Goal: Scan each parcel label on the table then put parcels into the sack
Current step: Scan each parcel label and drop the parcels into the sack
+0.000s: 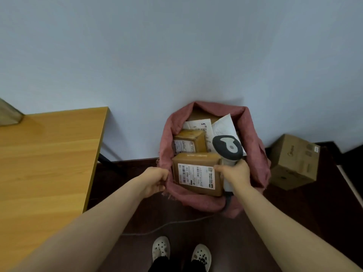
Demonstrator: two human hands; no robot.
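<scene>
While the person stands over the pink sack, which sits on the dark floor against the pale wall, both hands are busy at its mouth. The left hand clenches the sack's rim at eight o'clock, bunching the cloth. The right hand, at the four o'clock side of the opening, is wrapped round the handle of a grey and white scanner. Its fingertips also touch the right edge of a brown parcel, though I cannot tell whether they grip it. That parcel lies in the near part of the sack's mouth with its white label facing up. Just beyond it, toward twelve o'clock, a second parcel lies inside the sack, and past that are two white mailers. A grey cable trails across the floor below the sack. The wooden desk stands at nine o'clock of the sack, a cardboard box sits on the floor at three o'clock, and white clogs show at six.
</scene>
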